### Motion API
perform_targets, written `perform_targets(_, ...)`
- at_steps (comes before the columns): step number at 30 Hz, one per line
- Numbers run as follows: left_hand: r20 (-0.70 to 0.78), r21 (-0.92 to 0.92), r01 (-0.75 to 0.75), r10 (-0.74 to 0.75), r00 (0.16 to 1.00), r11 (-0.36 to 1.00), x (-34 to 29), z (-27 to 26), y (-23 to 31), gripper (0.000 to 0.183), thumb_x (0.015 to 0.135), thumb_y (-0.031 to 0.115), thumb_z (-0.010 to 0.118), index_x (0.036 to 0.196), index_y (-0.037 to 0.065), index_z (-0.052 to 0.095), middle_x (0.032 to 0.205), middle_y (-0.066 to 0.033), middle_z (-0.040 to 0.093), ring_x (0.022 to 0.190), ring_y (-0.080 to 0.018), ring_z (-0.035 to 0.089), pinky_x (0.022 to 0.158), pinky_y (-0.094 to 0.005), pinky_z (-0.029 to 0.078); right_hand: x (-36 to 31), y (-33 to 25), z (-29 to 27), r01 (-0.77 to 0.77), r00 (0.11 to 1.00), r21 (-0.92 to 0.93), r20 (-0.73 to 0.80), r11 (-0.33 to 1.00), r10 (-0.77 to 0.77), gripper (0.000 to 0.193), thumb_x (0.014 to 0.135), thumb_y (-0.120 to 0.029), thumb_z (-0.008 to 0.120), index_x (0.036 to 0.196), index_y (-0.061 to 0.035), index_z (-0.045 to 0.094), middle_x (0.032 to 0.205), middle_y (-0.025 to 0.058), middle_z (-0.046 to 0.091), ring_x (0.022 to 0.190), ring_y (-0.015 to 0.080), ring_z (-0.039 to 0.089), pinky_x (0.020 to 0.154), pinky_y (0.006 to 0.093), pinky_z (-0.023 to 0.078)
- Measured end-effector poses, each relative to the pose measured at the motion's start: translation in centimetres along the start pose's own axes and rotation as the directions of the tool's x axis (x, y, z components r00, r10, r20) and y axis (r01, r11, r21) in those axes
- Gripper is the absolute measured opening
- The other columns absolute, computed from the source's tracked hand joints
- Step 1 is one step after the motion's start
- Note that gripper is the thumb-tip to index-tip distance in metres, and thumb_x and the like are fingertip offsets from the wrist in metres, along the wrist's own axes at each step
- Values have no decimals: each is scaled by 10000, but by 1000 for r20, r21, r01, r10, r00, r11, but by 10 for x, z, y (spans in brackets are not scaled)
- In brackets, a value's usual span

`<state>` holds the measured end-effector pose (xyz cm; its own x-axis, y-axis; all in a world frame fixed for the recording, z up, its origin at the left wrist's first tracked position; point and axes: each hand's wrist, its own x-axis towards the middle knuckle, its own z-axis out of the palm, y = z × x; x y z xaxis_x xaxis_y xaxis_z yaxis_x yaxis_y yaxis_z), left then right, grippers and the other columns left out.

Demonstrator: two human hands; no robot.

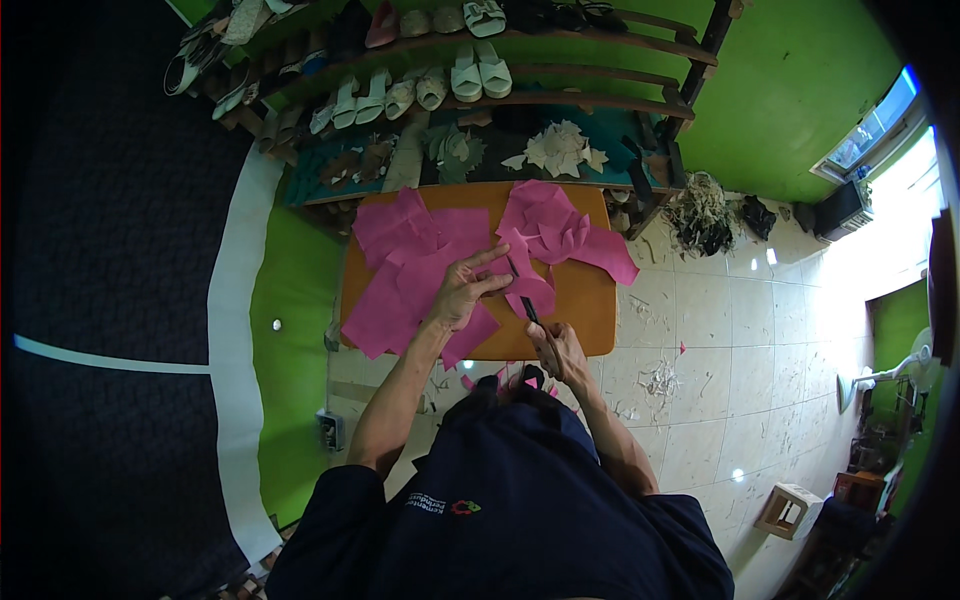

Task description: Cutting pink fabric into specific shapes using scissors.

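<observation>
While the left hand (pixel 465 290) presses flat with spread fingers on a pink sheet (pixel 420 270) lying on the orange table (pixel 590 300), the right hand (pixel 560 345) — clenched around a dark-handled knife (pixel 530 308) — sits at the near edge, blade pointing far toward a small pink piece (pixel 528 290) just right of the left fingertips. More pink cutouts (pixel 560 230) lie on the far right of the table, and beyond them stands a wooden rack (pixel 480 90) of pale sandals — scraps litter the tiled floor (pixel 700 350).
</observation>
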<state>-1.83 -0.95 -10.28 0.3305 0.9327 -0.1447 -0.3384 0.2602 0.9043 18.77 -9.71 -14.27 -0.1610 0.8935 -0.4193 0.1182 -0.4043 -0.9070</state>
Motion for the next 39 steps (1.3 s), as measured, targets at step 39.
perform_targets(39,-56,58,16,-13,998,998,-9,12,9,614,842,-55,707,1410,94,526,896,-46,717,825,-101,691,858,-267,587,-12,-5,-9,-57,995,110,87,992,48,639,818,-661,688,620,-106,440,536,-38,389,464,77,394,424,279,331)
